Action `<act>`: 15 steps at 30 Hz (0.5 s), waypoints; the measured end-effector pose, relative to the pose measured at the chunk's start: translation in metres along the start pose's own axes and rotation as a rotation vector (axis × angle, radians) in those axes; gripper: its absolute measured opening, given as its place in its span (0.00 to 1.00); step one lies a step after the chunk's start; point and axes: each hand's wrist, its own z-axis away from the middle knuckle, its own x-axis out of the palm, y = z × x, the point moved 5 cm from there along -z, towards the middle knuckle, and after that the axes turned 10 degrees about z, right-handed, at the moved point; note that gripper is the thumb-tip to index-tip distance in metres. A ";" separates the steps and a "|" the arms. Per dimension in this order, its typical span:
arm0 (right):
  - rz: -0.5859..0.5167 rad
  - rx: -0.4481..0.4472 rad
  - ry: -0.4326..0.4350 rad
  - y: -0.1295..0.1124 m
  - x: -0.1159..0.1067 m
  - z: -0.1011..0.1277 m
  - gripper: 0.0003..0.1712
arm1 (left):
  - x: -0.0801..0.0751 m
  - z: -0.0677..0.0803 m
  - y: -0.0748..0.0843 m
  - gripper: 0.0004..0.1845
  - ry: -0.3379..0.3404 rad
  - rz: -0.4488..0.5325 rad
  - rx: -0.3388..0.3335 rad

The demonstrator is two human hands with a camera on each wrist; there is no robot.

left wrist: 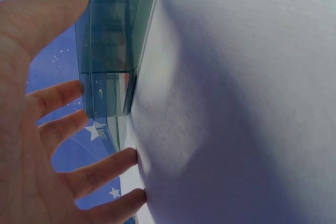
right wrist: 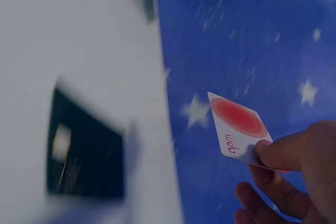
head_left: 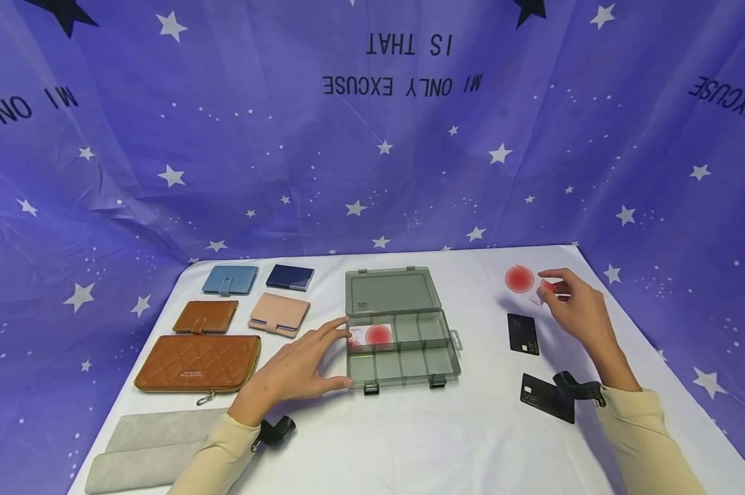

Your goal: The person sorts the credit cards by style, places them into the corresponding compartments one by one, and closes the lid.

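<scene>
On white cloth tabletop [head_left: 409,440]: left hand [head_left: 295,375] fingers spread flat against clear hard-plastic divided box [head_left: 403,347]. Right hand [head_left: 579,309] fingers pinch a thin glossy white card [right wrist: 239,125], red disc print, lifted right of the box.

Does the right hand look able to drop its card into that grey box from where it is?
Probably yes. The right hand pinches the white card above the table; the grey box lies open with its lid back, and nothing stands between them.

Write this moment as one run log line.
right hand: pinches red-circle card | left hand: open at organizer box | black cards: on table
</scene>
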 end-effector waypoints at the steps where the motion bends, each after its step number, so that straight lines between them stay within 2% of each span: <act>1: -0.020 -0.012 -0.001 -0.011 0.000 -0.002 0.19 | 0.000 0.000 0.000 0.44 0.001 0.001 0.002; 9: -0.165 -0.180 -0.035 -0.093 0.019 -0.012 0.15 | 0.001 0.001 -0.002 0.43 0.009 -0.004 0.007; 15: -0.239 -0.290 -0.178 -0.134 0.046 -0.008 0.14 | 0.000 0.001 -0.001 0.44 0.008 0.000 0.018</act>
